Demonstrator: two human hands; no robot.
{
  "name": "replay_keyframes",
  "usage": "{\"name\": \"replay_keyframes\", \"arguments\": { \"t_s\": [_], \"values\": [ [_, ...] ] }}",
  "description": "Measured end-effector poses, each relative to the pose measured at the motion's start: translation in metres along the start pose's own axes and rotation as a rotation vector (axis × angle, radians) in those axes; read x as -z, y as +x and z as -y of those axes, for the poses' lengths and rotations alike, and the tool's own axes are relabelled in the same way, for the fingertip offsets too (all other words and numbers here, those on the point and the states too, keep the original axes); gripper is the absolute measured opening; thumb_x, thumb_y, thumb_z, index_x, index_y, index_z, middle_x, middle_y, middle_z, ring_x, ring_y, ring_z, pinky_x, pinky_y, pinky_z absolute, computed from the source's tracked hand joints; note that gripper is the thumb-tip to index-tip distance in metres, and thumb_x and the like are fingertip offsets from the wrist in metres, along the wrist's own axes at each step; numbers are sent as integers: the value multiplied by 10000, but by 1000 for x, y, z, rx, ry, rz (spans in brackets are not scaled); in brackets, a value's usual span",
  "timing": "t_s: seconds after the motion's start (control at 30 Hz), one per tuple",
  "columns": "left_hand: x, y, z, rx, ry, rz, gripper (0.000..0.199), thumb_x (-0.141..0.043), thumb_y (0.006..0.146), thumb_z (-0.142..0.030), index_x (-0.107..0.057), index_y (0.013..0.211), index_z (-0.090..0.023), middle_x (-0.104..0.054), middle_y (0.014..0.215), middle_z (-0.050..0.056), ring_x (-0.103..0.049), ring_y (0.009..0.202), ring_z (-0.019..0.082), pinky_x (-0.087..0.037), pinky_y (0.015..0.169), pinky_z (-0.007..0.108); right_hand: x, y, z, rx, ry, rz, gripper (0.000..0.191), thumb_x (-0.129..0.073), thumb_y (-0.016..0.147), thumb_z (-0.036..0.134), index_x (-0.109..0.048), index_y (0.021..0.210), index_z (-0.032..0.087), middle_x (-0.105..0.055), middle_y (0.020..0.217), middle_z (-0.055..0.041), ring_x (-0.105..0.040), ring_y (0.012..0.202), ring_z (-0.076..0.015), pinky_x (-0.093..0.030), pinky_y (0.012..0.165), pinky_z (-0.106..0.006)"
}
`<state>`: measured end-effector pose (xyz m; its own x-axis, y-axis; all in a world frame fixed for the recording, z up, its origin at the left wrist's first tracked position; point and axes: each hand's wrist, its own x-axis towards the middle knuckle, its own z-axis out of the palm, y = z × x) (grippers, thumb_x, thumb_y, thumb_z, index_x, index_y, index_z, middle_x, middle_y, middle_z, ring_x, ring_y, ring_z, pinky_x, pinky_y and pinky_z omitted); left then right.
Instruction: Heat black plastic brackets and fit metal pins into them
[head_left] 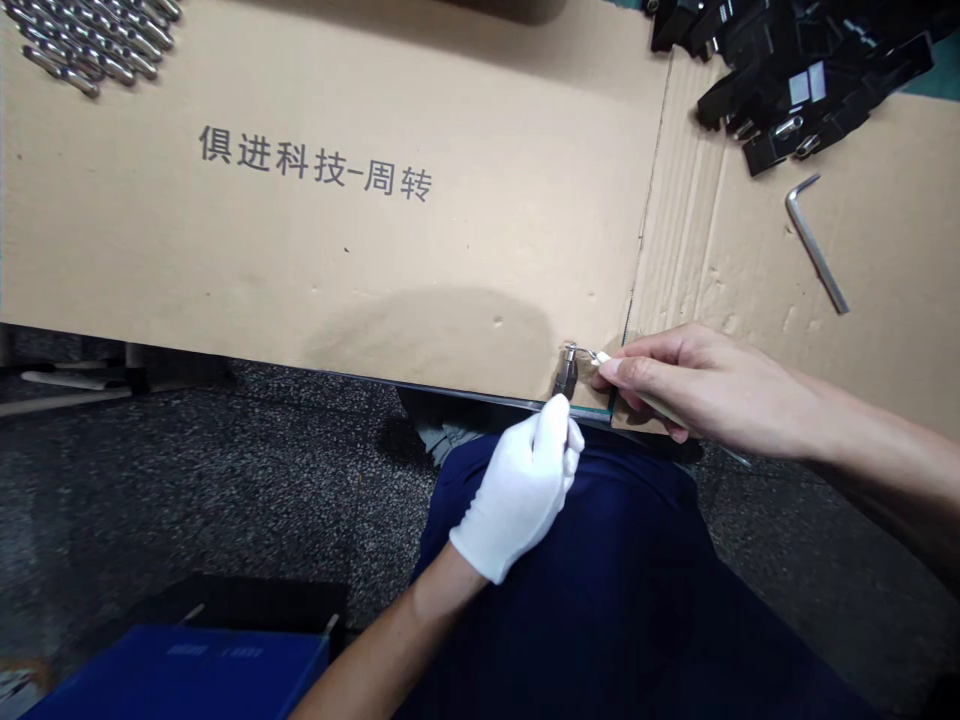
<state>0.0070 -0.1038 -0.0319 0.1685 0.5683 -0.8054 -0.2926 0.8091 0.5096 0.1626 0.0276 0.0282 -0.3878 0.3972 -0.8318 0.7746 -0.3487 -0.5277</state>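
My left hand, in a white glove, pinches the lower end of a small dark part with a shiny metal tip at the cardboard's front edge. My right hand is bare and closed around a slim pale-handled tool. The tool's thin bent metal end reaches left to the metal tip of the part; whether they touch is too small to tell.
Cardboard with printed characters covers the table. Shiny metal pins lie at the back left, black parts at the back right. A hex key lies to the right. A blue box stands at the lower left.
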Motion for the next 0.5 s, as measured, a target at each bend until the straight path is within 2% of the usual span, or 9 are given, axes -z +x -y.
{"name": "replay_keyframes", "arguments": {
  "t_s": [0.3,0.5],
  "values": [
    [2,0,-3,65,-78,42,614,-436,923,-770,-565,770,-190,-459,565,-37,-421,418,89,-333,390,210,2,1,0,21,0,26,428,-467,1017,501,-613,740,208,-512,624,3,-494,535,-145,-381,467,-290],
    [2,0,-1,68,-89,44,617,-430,928,-765,-563,755,-188,-464,563,-34,-421,414,89,-326,386,211,4,1,6,71,-101,4,413,-479,1005,461,-532,684,207,-436,585,31,-358,507,-114,-288,456,-285]
  ]
}}
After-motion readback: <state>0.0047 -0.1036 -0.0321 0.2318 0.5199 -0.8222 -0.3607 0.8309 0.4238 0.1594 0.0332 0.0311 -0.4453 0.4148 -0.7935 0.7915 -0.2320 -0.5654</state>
